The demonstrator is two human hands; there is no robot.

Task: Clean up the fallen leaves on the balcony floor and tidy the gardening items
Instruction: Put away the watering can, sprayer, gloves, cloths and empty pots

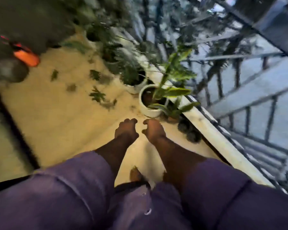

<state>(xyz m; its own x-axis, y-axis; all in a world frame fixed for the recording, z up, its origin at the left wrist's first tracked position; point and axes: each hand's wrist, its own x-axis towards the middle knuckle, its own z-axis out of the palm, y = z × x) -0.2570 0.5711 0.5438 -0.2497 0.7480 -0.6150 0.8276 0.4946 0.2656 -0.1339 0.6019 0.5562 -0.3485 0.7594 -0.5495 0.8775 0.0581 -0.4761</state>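
Purple sleeves (60, 193) nearest; both hands, left (125, 131) and right (154, 130), loosely curled, empty, above leaf-strewn pale floor (56, 113).

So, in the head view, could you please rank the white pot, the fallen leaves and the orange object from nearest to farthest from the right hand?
1. White pot: just beyond the right hand, by the railing ledge.
2. Fallen leaves: scattered on the floor, farther left.
3. Orange object: far left, by the wall.

Dim, warm yellowish light on the floor (53, 117), cooler blue beyond the railing (249, 103); heavy motion blur throughout (plants (123, 60) smeared worst), wide-angle bending at the edges
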